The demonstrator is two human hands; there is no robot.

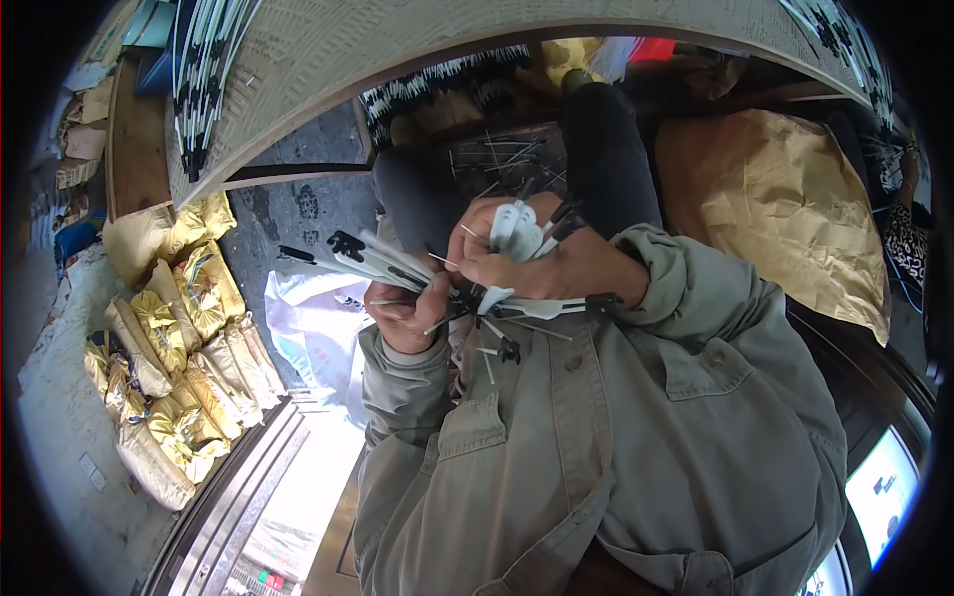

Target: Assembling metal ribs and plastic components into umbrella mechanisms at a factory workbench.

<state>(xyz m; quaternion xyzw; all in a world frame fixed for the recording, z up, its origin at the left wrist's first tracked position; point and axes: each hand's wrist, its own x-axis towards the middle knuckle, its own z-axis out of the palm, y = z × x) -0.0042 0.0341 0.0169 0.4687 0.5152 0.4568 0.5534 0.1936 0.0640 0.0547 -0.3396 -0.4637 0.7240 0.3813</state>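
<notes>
In front of my chest, my left hand (399, 316) is closed round a bundle of slim white strips with black ends (383, 260), which fans out to the upper left. My right hand (527, 260) is beside it, fingers bent. Its thumb and finger pinch a thin rod (444, 260) pointing toward the left hand. White rounded pieces (515, 232) with black tips stick up from the right hand's fingers. Below and between both hands, a white strip with a black end (556, 306) and several thin rods spread from a dark joint. How these parts connect is hard to make out.
A pale tabletop (417, 45) curves across the far side, bearing black-and-white strips (207, 89) at its left. Yellow-wrapped packages (189, 358) lie at left, near a white plastic bag (313, 323). Brown paper (775, 214) lies at right. Loose rods (507, 154) lie between my knees.
</notes>
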